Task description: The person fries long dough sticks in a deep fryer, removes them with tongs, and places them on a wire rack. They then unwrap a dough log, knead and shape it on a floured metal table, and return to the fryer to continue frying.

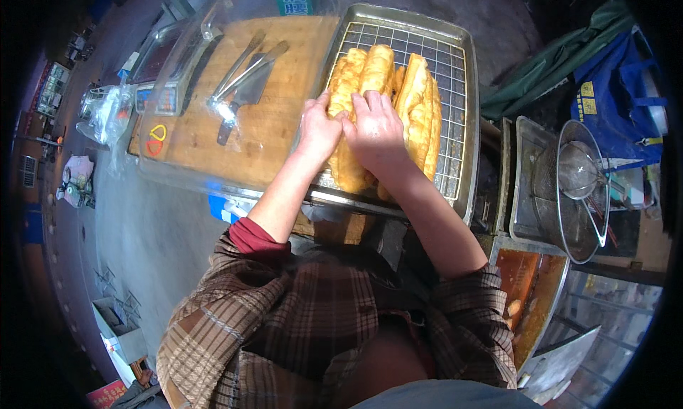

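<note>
Several long golden fried dough sticks (419, 110) lie side by side on a wire rack (451, 88) set in a metal tray (469, 142). My left hand (319, 128) rests at the left edge of the pile, its fingers against a dough stick. Close beside it, my right hand (375, 128) lies over the middle sticks with its palm down. The thumbs nearly meet. The hands hide part of the sticks, and whether the fingers grip them cannot be told.
Left of the tray, metal tongs (248, 72) and a cleaver (256, 88) lie on a wooden board (283, 136) under a clear plastic cover. A scale (160, 98) stands beyond. At right are wire strainers (579, 168), a metal basin (525, 185) and a fryer of oil (525, 297).
</note>
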Action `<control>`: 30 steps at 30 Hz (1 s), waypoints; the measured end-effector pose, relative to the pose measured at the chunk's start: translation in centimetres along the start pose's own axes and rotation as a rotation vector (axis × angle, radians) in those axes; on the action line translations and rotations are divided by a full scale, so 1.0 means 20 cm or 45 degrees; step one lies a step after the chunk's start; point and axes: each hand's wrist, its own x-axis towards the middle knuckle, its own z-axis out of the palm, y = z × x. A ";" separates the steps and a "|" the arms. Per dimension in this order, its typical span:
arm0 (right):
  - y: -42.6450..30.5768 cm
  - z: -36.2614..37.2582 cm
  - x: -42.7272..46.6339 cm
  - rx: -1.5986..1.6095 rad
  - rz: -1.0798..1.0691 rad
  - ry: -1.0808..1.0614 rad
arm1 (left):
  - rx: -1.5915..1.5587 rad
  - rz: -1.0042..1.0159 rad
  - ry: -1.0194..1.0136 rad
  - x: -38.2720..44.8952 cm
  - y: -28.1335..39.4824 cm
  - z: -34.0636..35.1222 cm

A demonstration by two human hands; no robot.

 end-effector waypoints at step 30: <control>0.31 -0.13 -0.36 1.605 0.931 0.191 | -0.217 -0.009 0.185 0.89 0.13 -1.37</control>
